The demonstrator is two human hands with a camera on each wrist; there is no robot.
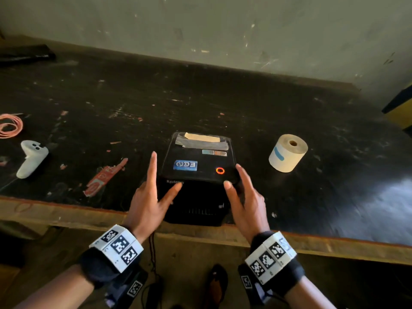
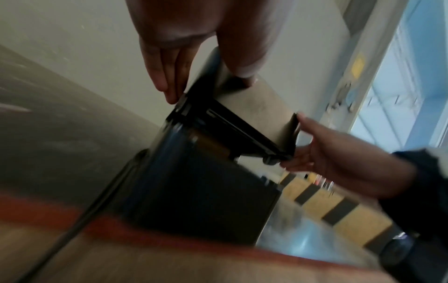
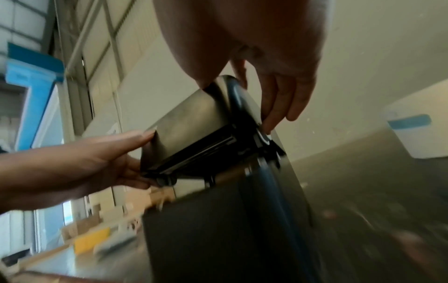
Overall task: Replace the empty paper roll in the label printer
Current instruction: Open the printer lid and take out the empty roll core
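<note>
- Dark, scratched surface (image 1: 223, 97) with a worn wooden front edge; bits of reddish debris are scattered across it, and glare shows at its right end.
- Behind it, a pale greenish wall (image 1: 223, 25), scuffed and chipped. A yellow and black striped object (image 1: 399, 108) sits at the far right edge of the head view.
- Both wrist views show large windows with blue trim off to the side; too blurred for more detail.
- Label printer (image 1: 198, 177), black, stands at the near edge of the surface, directly in front of me. Its lid (image 1: 198, 159) is raised slightly at the front; a red ring light glows on top, beside a blue sticker, with tape strips near the back.
- My left hand (image 1: 148, 197) is at the lid's left front corner: thumb on the front edge, fingers straight alongside the printer's left side. Not curled around anything.
- My right hand (image 1: 245, 201) is at the lid's right front corner, thumb on the edge, fingers extended along the right side.
- Fresh paper roll (image 1: 288, 152), cream with a blue mark, lies on the surface to the right of the printer, apart from it.
- Left portion of surface: white game controller (image 1: 32, 158), coil of orange cord (image 1: 10, 126), torn red wrapper (image 1: 104, 177).
- Far left back corner: a dark flat object (image 1: 24, 54), not identifiable.
</note>
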